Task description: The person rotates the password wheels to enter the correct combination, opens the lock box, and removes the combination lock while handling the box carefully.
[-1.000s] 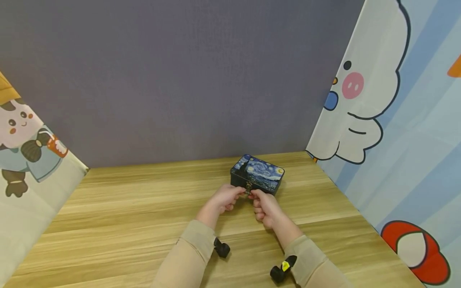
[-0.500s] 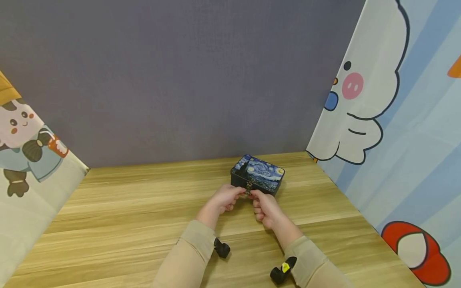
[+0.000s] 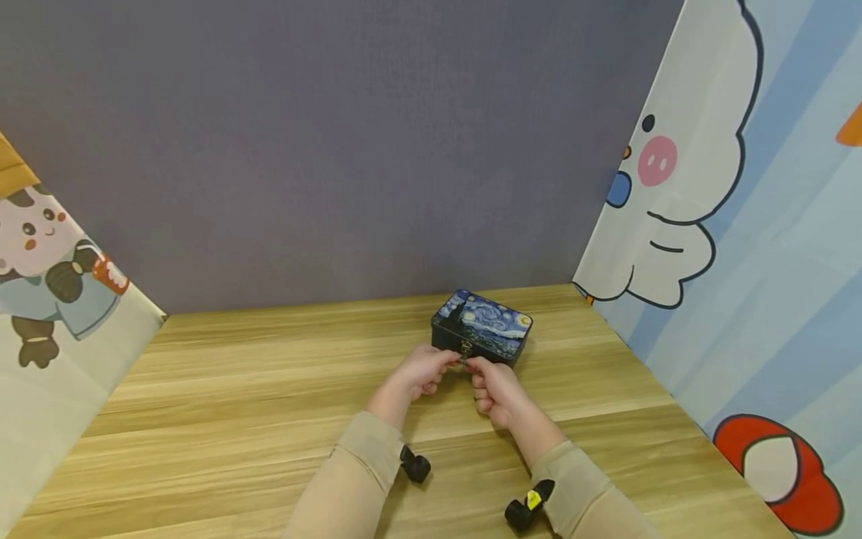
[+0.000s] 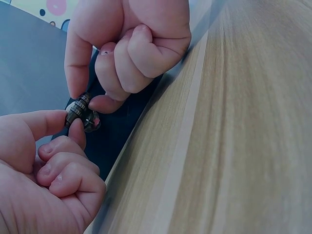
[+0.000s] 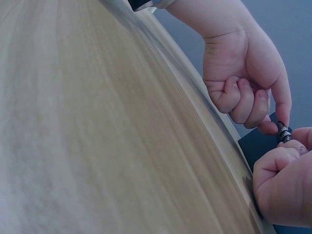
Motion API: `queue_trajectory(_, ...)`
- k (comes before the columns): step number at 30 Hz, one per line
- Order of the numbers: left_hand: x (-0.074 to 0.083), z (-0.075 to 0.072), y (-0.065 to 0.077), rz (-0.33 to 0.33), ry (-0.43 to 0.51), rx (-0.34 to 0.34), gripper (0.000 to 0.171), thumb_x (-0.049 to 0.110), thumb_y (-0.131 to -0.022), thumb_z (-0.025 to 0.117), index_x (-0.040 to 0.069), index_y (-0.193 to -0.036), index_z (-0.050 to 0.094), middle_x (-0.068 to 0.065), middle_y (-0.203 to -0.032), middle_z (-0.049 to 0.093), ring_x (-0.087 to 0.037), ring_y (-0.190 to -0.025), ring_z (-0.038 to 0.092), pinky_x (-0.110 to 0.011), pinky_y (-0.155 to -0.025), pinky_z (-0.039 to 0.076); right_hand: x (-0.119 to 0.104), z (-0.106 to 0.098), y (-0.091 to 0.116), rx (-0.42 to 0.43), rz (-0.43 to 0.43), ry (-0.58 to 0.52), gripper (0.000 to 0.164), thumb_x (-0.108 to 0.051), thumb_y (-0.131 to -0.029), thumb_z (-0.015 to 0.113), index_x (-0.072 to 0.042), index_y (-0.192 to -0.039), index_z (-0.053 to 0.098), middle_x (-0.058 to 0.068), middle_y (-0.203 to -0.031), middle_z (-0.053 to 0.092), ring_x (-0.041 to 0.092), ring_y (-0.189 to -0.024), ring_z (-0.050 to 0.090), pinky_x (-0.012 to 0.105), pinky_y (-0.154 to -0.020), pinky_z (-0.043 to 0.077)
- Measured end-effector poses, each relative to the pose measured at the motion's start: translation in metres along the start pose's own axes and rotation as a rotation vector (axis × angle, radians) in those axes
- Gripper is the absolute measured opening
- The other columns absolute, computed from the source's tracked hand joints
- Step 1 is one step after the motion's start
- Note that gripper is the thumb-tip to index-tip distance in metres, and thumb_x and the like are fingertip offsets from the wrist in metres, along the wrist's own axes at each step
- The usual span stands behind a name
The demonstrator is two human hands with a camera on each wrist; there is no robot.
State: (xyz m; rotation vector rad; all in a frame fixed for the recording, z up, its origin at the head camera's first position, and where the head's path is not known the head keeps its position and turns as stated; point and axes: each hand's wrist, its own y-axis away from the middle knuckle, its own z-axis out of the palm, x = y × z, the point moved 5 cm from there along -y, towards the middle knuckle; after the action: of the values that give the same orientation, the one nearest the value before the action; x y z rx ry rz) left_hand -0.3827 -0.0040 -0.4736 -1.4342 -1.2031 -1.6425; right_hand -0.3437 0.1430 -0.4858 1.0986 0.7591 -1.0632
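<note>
A small dark box (image 3: 485, 323) with a blue swirling night-sky picture on its lid stands on the table, lid down. At its front hangs a small combination padlock (image 4: 78, 110) with a row of dark ridged number dials. My left hand (image 3: 419, 371) pinches one end of the padlock between thumb and index finger, the other fingers curled in. From the other side my right hand (image 3: 497, 388) pinches the opposite end the same way. Fingers cover part of the padlock in the right wrist view, and the digits are too small to read.
The wood-grain table (image 3: 236, 419) extends around the box. A grey panel (image 3: 377, 150) rises behind it, and printed cartoon curtains (image 3: 727, 329) stand at both sides. Small black cameras (image 3: 416, 469) are strapped to both sleeves.
The right fingertips shift very slightly at the padlock. Box, left hand and both arms keep their places.
</note>
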Motion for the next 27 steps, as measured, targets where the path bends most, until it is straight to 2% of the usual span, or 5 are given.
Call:
queue_trajectory(17,-0.0007,0.0014,-0.0011,0.008,0.002,0.003,0.036,0.025,-0.096,0.064,-0.010,-0.106,0.064,0.007,-0.056,0.032,-0.008,-0.044,0.025,-0.022,-0.042,0.023,0.0008,-0.0016,-0.0017,-0.013,0.004,-0.017,0.017,-0.021,-0.096,0.059,-0.008,-0.088,0.052,-0.010,-0.057,0.028,0.001,-0.043,0.022,0.017,-0.038,0.016)
queue_trajectory(27,-0.0008,0.0021,-0.0012,0.007,-0.002,0.010,0.037,0.026,-0.096,0.065,-0.010,-0.107,0.065,0.006,-0.056,0.033,-0.008,-0.044,0.026,-0.023,-0.042,0.024,0.0005,-0.0021,-0.0011,-0.012,0.004,0.016,0.018,-0.023,-0.098,0.057,-0.007,-0.091,0.052,-0.009,-0.058,0.028,0.002,-0.043,0.021,0.018,-0.038,0.016)
